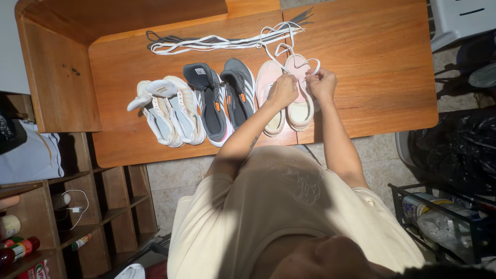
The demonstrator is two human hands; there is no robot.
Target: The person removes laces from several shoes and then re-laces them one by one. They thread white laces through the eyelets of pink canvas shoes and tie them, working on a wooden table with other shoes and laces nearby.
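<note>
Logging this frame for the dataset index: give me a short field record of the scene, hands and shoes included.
surface: wooden table
left hand: on the pink shoes, fingers gripping a white lace
right hand: over the right pink shoe, fingers pinching the same lace
middle pair: grey sneakers, unlaced
left pair: white sneakers, unlaced
loose laces: white and dark laces laid along the far side of the table
beside table: wooden shelf unit, black wire rack

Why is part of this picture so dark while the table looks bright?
Head view: strong light falls on the wooden table and the pink shoes, where the left hand and right hand work; the shelves and the lower right corner lie in deep shadow; edges bend slightly.
</note>
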